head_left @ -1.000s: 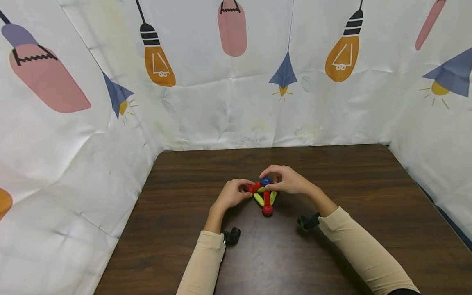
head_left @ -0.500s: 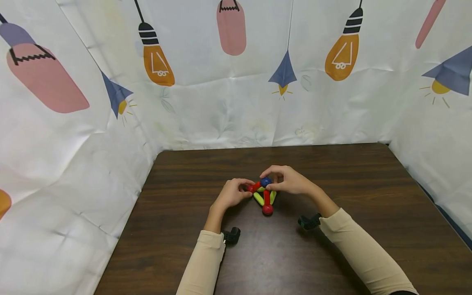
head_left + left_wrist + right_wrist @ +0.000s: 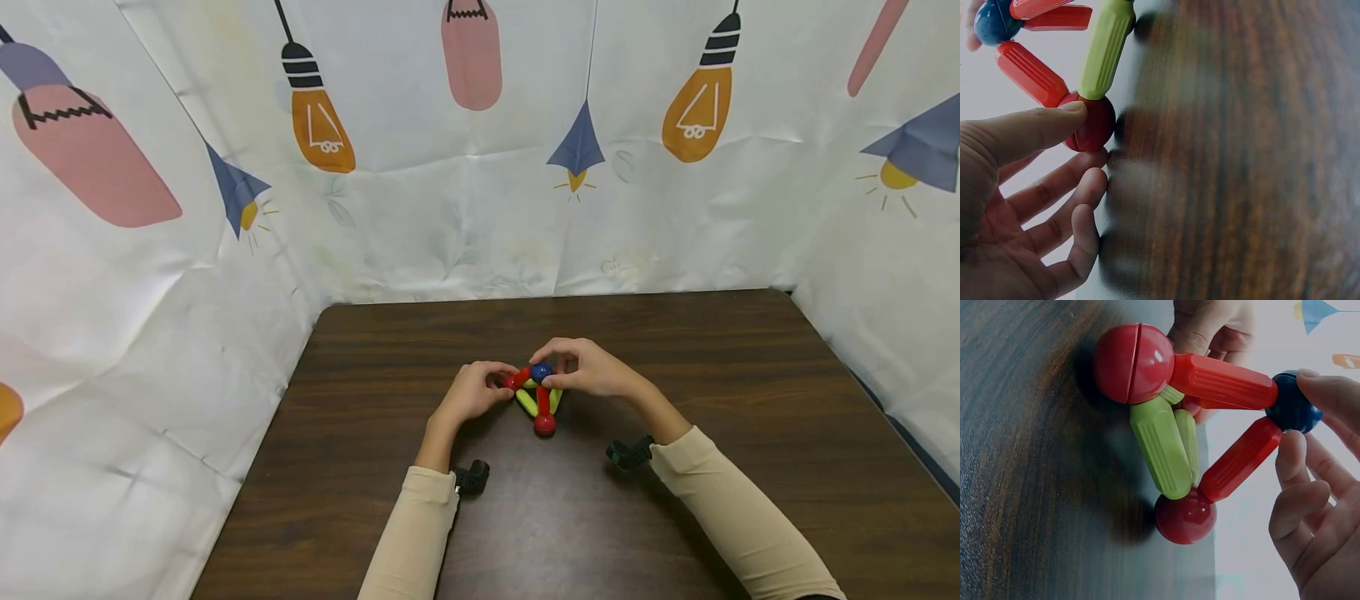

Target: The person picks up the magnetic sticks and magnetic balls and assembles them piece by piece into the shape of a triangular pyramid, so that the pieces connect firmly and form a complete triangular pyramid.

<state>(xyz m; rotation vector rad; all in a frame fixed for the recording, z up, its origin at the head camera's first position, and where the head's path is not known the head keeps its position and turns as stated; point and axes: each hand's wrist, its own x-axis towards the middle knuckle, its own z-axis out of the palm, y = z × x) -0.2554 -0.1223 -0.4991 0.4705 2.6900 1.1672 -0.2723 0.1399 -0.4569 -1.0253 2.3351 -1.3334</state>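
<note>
A small pyramid of magnetic rods and balls stands on the brown table. Yellow-green rods (image 3: 1160, 447) join red balls (image 3: 544, 426) along its base, and red rods (image 3: 1241, 457) slope up from them to a blue ball (image 3: 1293, 403) at the top. My left hand (image 3: 471, 392) pinches the left base ball (image 3: 1096, 123) with thumb and fingers; its other fingers curl loosely close to the tabletop. On the opposite side my right hand (image 3: 592, 367) holds the blue ball between thumb and fingertips. The rear of the pyramid is partly hidden by the hands.
The dark wood-grain table (image 3: 375, 350) extends around the pyramid on all sides. A white curtain (image 3: 450, 225) printed with lamps hangs behind its far edge and along both sides. Black wrist cameras (image 3: 471, 477) sit on both forearms, low over the table.
My right hand and the blue ball have shifted very slightly down and towards me. The left hand keeps its hold on the red ball, and the pyramid's base stays in place.
</note>
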